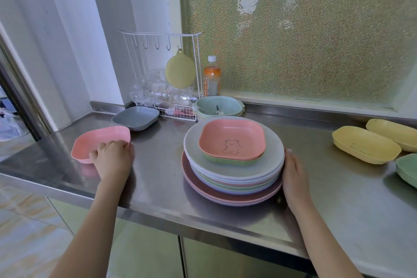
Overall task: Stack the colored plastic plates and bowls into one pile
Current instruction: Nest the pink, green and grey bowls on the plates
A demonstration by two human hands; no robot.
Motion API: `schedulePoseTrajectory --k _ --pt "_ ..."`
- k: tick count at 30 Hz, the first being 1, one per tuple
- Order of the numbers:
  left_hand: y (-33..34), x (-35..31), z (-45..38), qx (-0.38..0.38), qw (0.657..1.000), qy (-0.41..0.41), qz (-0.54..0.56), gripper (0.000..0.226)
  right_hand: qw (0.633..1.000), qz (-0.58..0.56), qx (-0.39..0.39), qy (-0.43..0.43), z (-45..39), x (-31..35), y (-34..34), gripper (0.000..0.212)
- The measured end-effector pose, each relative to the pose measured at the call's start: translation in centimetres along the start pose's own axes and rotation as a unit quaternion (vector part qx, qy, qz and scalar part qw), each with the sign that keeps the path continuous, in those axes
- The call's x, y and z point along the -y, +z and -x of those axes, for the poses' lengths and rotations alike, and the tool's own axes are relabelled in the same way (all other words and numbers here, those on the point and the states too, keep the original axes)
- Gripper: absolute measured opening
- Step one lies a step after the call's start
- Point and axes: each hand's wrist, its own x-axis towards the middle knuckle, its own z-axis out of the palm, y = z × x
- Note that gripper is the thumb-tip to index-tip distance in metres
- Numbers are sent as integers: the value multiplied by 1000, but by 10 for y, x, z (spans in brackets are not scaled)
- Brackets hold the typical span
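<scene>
My left hand (pixel 112 156) grips the near rim of the loose pink square plastic bowl (pixel 100 142), fingers curled over its edge. My right hand (pixel 293 176) lies flat, fingers straight, against the pile of round pastel plastic plates (pixel 232 178) at the counter's middle. Best to lift the bowl level, carry it across, and seat it squarely into the pink bear-printed bowl (pixel 232 137) on top.

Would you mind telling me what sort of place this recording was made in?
Most likely a home kitchen: a stainless steel counter with cabinet doors below, a white wire rack with hooks against the wall, and a drink bottle by the frosted window.
</scene>
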Motion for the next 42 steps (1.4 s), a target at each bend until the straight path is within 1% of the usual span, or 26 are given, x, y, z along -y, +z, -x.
schedulePoseTrajectory --k 2,5,7,9,11,14,15,17,19,21,23,26,30,33,36,37,38,40,42 --pt "-4 -10 6 -25 999 16 12 40 1000 -1 0 2 0 0 0 41" --pt "-15 -32 13 -73 992 24 99 21 1000 -3 2 2 1 1 0 42" --pt "-26 -54 20 -91 978 78 168 16 1000 -2 0 3 1 1 0 41" --pt "-40 -76 25 -99 954 150 242 11 1000 0 -2 4 1 1 0 40" --pt "-55 -94 29 -67 922 209 320 9 1000 -2 -1 2 1 1 -1 40" --pt "-77 -114 34 40 867 249 431 21 1000 -9 -1 6 3 3 -1 39" --pt "-82 -119 37 74 848 264 453 25 1000 -10 -1 4 3 4 -1 39" --pt "-86 -125 42 127 821 307 463 22 1000 -13 -1 1 3 6 -1 39" --pt "-82 -126 45 163 811 339 448 18 1000 -18 0 2 3 5 0 39" --pt "-76 -121 46 198 811 346 429 17 1000 -19 1 -1 2 4 0 38" --pt "-72 -114 45 211 815 363 400 18 1000 -20 2 -3 2 3 0 38" --pt "-71 -109 44 216 811 391 378 20 1000 -16 -1 -1 3 5 0 39" --pt "-71 -108 44 250 816 379 359 22 1000 -13 2 -2 3 5 0 40" --pt "-71 -107 45 283 814 346 371 22 1000 -19 -11 -16 3 8 1 36" --pt "-74 -103 46 332 804 310 384 20 999 -20 -33 -34 5 12 0 32" --pt "-76 -100 46 337 800 301 394 21 998 -19 -46 -43 7 14 0 31" --pt "-78 -97 45 332 799 292 408 22 996 -21 -66 -56 11 17 -1 31" --pt "-81 -87 40 287 813 259 434 23 988 -25 -114 -106 23 31 1 30" --pt "-79 -75 31 223 833 186 471 21 971 -39 -139 -191 40 55 7 29"
